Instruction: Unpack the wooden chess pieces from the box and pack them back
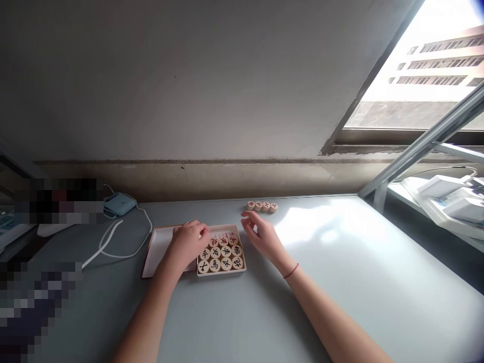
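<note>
An open box [222, 275] lies on the table with rows of round wooden Chinese chess pieces [215, 253], marked in black and red. Its folded-back lid [154, 262] rests flat on the left. My left hand [191, 239] is over the seam between lid and box, at the box's back left corner. Its fingers are curled closed, and their tips hide whatever they may hold. Just right of the box, my right hand [260, 233] hovers with thumb and forefinger apart and nothing visible between them. Behind it stands a short row of red-marked Chinese chess pieces [262, 206].
A light blue device [120, 204] with a white cable [113, 254] sits at the back left. The wall [212, 179] closes off the table's far edge. At the right are a metal frame [419, 141] and a shelf with white boxes [449, 196]. Sunlight falls across the table's right side.
</note>
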Motion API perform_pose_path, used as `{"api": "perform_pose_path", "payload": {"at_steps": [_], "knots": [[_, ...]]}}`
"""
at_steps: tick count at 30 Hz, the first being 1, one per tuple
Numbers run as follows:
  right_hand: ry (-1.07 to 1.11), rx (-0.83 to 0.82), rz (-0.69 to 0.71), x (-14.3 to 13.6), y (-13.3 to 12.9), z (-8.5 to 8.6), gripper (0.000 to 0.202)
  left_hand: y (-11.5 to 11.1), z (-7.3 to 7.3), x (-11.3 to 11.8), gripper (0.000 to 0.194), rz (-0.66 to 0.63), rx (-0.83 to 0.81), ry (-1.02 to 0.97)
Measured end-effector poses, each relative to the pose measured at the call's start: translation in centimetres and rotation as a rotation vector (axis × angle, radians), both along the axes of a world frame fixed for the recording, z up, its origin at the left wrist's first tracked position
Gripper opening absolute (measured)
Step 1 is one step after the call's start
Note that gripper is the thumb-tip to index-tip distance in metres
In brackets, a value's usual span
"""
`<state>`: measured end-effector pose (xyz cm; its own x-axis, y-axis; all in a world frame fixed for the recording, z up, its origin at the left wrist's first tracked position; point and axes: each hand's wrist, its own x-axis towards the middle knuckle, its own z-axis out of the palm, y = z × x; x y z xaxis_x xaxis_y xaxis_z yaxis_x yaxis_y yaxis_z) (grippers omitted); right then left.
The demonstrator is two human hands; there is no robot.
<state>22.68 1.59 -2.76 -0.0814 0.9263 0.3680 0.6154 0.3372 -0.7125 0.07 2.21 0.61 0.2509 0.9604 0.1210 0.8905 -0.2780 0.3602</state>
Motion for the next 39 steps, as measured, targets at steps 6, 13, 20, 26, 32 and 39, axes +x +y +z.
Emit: {"api": "perform_pose_path", "payload": {"at_steps": [6, 13, 20, 26, 32, 39], "knots": [[-0.027, -0.098, 0.12, -1.5, -0.7, 0.1, 0.035, 0.3, 1.0, -2.4, 0.025, 0.003, -0.303, -0.029], [-0.025, 0.012, 0.044, -1.5, -0.7, -0.1, 0.026, 0.2, 1.1, -2.6, 0.023, -0.026, -0.296, -0.121], [-0.146, 0.486, 0.161, -3.2, -1.9, 0.5, 0.029, -0.3, 1.9, 0.3, 0.032, -0.033, -0.296, -0.562], [-0.152, 0.516, 0.157, -3.2, -1.9, 0.6, 0.023, -0.7, 1.2, 1.6, 0.03, -0.084, -0.308, -0.718], [-0.131, 0.499, 0.187, -3.1, -1.7, 0.7, 0.022, -0.6, 0.8, 1.9, 0.029, -0.063, -0.293, -0.678], [-0.181, 0.346, -0.091, -1.3, -0.2, -1.0, 0.015, -0.5, 1.1, 1.4, 0.031, -0.031, -0.228, -0.599]]}}
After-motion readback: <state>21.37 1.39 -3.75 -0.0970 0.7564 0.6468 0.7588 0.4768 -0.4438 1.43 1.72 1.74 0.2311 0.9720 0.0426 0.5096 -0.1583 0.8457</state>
